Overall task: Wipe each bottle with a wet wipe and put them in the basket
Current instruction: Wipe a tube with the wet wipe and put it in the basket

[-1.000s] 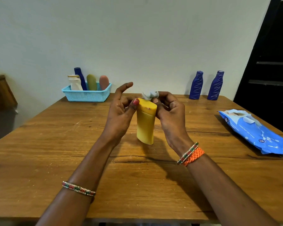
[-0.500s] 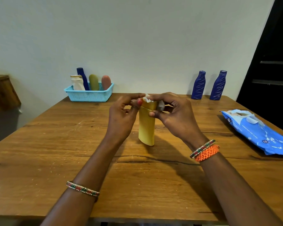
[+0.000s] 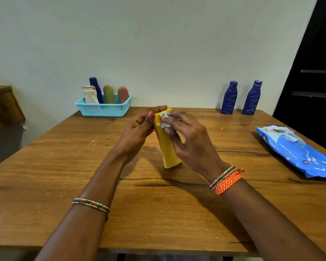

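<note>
A pale wall stood behind a scratched wooden table (image 3: 64,166), with a dark doorway (image 3: 314,72) at the right. Over the table's middle, the left hand (image 3: 137,132) had its grip closed round the top of a tilted yellow bottle (image 3: 167,147), while the right hand (image 3: 192,142) pinched a wet wipe (image 3: 164,119) against it. A blue basket (image 3: 104,109) holding four bottles sat at the far edge; two blue bottles (image 3: 240,97) stood well apart, with a wipes pack (image 3: 297,151) near the right.
</note>
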